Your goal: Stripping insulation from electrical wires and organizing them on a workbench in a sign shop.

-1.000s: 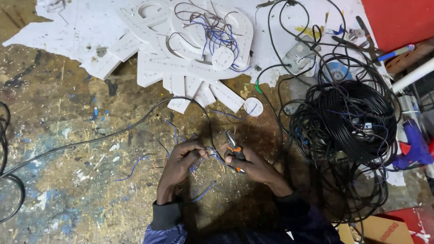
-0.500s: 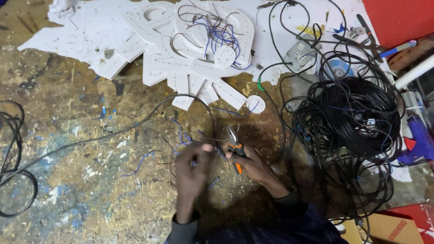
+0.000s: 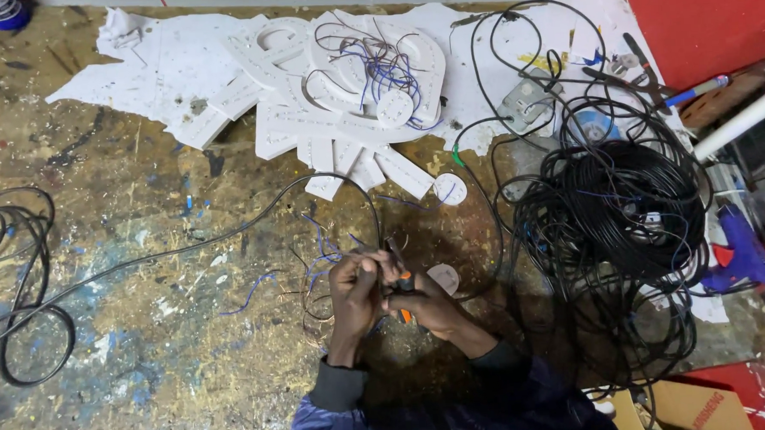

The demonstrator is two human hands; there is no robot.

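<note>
My left hand (image 3: 353, 295) pinches the end of a thin black cable (image 3: 229, 235) that runs off to the left across the paint-stained worktop (image 3: 147, 337). My right hand (image 3: 431, 307) grips a small pair of orange-handled pliers (image 3: 400, 274), whose jaws meet the cable end right at my left fingertips. Both hands are close together, just above my dark sleeves. Loose blue and brown wire offcuts (image 3: 319, 248) lie around them. A small white disc (image 3: 444, 278) sits just right of my hands.
A big tangled coil of black cable (image 3: 611, 222) lies to the right. White foam-board cutouts (image 3: 334, 79) with blue wires cover the back. Another black cable loop (image 3: 16, 283) sits far left. A blue glue gun (image 3: 741, 255), red panel (image 3: 705, 20) and cardboard box (image 3: 692, 408) crowd the right.
The view has shifted slightly. My hands have drawn closer together, and the pliers now meet the cable end held by my left fingers.
</note>
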